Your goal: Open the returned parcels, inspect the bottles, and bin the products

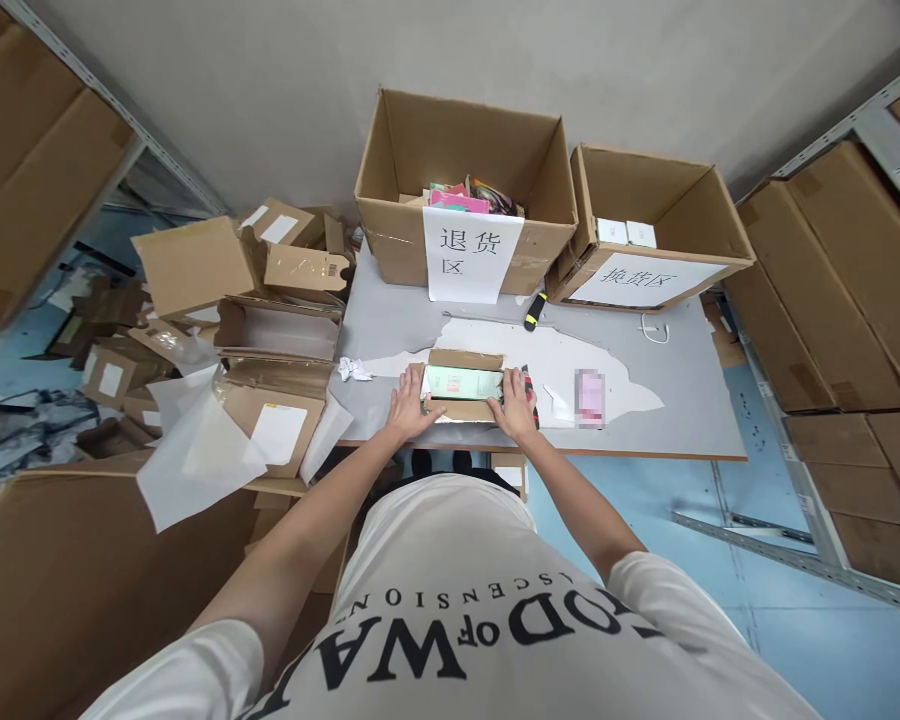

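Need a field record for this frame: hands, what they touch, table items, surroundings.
left hand: flat on the left end of the small open carton
right hand: flat on the carton's right end
carton contents: green box
table: grey, top layer partly peeled to white
back of table: two large open boxes, each with a paper sign; left box holds colourful packets, right box holds small white boxes
other items: yellow-black tool, crumpled paper
left of table: pile of opened cartons
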Motion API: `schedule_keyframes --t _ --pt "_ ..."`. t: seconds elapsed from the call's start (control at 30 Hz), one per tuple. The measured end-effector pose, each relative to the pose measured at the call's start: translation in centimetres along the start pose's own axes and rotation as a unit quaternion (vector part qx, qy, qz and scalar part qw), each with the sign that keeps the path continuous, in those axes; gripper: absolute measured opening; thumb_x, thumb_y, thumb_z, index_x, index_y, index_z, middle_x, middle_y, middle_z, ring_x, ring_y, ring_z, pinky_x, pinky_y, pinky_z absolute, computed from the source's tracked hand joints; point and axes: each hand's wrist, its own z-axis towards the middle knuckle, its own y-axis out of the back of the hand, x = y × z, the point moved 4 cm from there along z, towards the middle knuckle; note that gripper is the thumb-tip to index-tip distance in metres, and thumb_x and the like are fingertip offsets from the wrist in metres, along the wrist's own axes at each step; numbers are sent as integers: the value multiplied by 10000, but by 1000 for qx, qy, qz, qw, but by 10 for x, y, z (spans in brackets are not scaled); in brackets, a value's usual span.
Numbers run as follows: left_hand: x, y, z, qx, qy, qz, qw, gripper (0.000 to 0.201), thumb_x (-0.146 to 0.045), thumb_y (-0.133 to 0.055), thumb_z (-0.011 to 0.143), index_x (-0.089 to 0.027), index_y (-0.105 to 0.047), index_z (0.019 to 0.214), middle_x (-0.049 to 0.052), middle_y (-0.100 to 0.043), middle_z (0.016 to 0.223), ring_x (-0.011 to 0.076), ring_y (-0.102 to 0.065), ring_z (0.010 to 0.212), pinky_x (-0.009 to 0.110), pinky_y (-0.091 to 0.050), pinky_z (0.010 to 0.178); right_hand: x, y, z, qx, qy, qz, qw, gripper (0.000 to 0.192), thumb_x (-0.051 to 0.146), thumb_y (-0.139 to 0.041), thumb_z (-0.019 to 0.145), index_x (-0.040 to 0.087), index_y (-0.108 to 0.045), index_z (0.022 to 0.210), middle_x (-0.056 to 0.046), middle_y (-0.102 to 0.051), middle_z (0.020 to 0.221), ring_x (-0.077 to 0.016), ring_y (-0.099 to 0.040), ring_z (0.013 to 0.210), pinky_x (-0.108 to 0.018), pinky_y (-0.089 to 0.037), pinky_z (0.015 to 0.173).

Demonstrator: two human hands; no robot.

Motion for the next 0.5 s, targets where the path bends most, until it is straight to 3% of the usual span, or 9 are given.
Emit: schedule_keyframes --t 0.1,0.23,0.4,0.5 --pt "-2 3 -2 -17 9 -4 1000 914 -585 -487 825 -158 -66 1516 216 -111 1572 372 -105 1450 598 -225 1100 11 6 1 -11 48 -29 998 629 379 -367 939 130 -219 1497 -181 -200 1564 -302 -141 1452 -544 -192 1094" --pt "-6 6 -3 -31 -1 18 999 939 -594 -532 792 -159 -112 1510 210 -100 1575 372 -102 1452 610 -192 1109 25 13 5 11 131 -39 991 492 253 -394 929 138 -397 1408 -167 -356 1503 -277 -251 1421 -497 -174 1109" --pt "-9 5 -3 -21 7 43 999 959 -592 -543 784 -157 -94 1512 208 -109 1575 361 -115 1453 623 -187 1103 48 20 20 85 194 -45 976 389 176 -418 920 154 -506 1299 -140 -579 1300 -235 -513 1217 -381 -309 1028" --pt "-9 3 -2 -14 16 43 999 978 -583 -564 772 -164 -82 1514 210 -130 1570 370 -152 1444 637 -202 1088 65 22 30 99 213 -60 970 382 189 -486 899 172 -515 1280 -125 -589 1285 -248 -542 1161 -373 -355 968"
